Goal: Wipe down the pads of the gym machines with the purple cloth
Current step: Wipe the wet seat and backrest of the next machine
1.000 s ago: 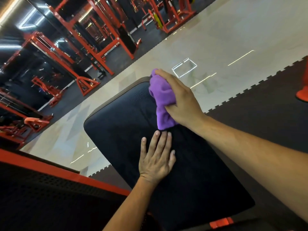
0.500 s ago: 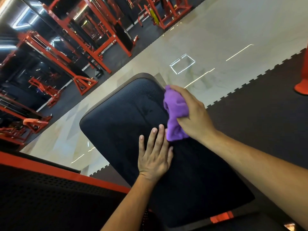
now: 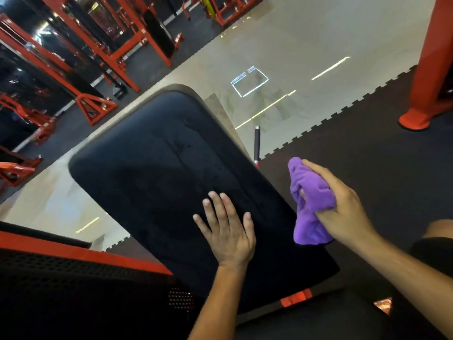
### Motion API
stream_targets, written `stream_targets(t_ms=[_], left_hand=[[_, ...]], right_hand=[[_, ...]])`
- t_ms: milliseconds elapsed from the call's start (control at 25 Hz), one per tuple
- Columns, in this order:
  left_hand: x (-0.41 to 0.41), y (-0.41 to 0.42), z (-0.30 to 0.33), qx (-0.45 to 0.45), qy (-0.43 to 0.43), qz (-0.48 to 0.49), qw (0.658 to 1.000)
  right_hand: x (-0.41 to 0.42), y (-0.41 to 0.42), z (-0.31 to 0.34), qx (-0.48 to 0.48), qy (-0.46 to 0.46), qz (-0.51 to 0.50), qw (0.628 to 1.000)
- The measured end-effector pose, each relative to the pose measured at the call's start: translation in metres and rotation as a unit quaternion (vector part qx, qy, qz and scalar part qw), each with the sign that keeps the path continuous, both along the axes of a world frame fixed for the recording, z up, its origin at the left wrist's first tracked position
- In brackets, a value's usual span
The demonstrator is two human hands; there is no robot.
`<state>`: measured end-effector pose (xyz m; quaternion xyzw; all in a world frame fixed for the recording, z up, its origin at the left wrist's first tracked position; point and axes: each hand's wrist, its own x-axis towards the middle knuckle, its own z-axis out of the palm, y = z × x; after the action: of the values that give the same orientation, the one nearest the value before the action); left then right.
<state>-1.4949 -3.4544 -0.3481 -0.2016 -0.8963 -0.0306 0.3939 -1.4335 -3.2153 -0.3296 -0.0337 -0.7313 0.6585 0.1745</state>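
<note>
The bunched purple microfibre cloth [image 3: 310, 204] has come off the broad black vinyl machine pad [image 3: 176, 182]: half a second ago it was pressed to the pad near its far right edge, and now it hangs just past the right edge, over the dark rubber floor mat [image 3: 367, 155]. The right hand [image 3: 340, 212] grips it, fingers curled round the wad, with a loose tail drooping below the palm. The left hand [image 3: 226, 229] stays flat on the pad near its right edge, fingers straight and slightly spread, steadying it.

Faint wet streaks and droplets show along the pad's middle towards the far edge, so that stretch looks wiped. I judge the stroke on this side finished, with the cloth either being refolded or carried to the next pass; the near part of the pad, under and behind the left hand, probably remains to be done, though the dark surface makes that hard to read.

No brand, label or legible writing is visible on the pad, the cloth or the red steel frames [image 3: 98, 57] beyond.
</note>
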Motion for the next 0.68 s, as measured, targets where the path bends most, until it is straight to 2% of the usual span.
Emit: stream_targets(t_ms=[80,240,360,480,600,680], left_hand=[[-0.003,0.007,-0.009,0.023,0.003,0.014,1.0],[-0.003,0.0,-0.023,0.027,0.014,-0.005,1.0],[-0.002,-0.001,-0.029,-0.009,0.023,-0.046,0.999],[-0.002,-0.001,-0.03,-0.049,0.028,-0.066,0.996],[-0.004,-0.004,-0.029,-0.063,0.026,-0.071,0.995],[-0.006,-0.005,-0.03,-0.06,0.029,-0.068,0.995]], right_hand=[[-0.007,-0.005,0.003,0.014,-0.008,0.009,1.0],[-0.037,-0.048,0.02,-0.009,0.046,0.055,0.997],[-0.017,-0.053,-0.028,-0.011,0.073,0.034,0.997],[0.014,-0.04,-0.08,-0.015,-0.008,0.007,1.0],[0.004,-0.05,-0.062,-0.033,-0.037,-0.038,0.998],[-0.019,-0.061,-0.024,-0.053,-0.009,-0.049,0.997]])
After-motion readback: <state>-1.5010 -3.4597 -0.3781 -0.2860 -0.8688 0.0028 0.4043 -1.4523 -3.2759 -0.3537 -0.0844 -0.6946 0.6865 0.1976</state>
